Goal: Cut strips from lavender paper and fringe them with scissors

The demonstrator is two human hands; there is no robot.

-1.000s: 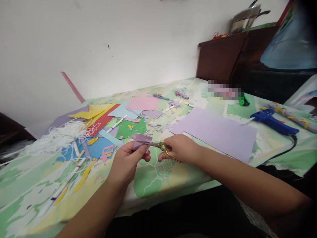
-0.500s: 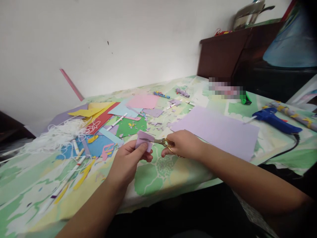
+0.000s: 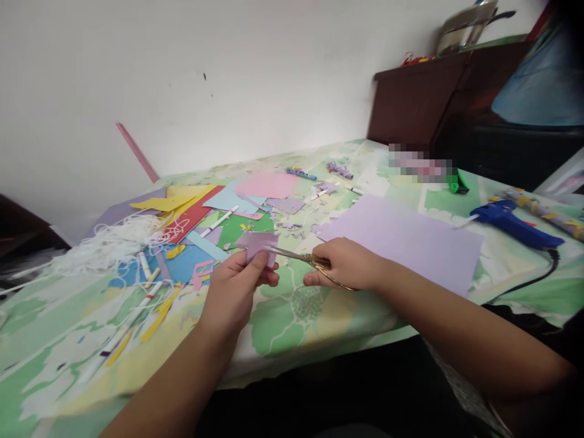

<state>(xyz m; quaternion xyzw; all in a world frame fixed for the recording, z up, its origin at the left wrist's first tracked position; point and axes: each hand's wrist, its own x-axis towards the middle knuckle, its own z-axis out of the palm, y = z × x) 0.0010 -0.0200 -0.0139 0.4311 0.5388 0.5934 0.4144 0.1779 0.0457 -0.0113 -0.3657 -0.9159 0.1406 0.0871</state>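
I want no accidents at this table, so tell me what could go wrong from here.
The blades of the scissors are at the small purple paper, close to the thumb of the left hand; a slip of the right hand could nick it.

The blue glue gun lies with its nozzle toward the large lilac sheet; if it is hot, which the picture cannot show, it might mark the sheet.

No legible txt, nos., signs, labels or brand names in view.
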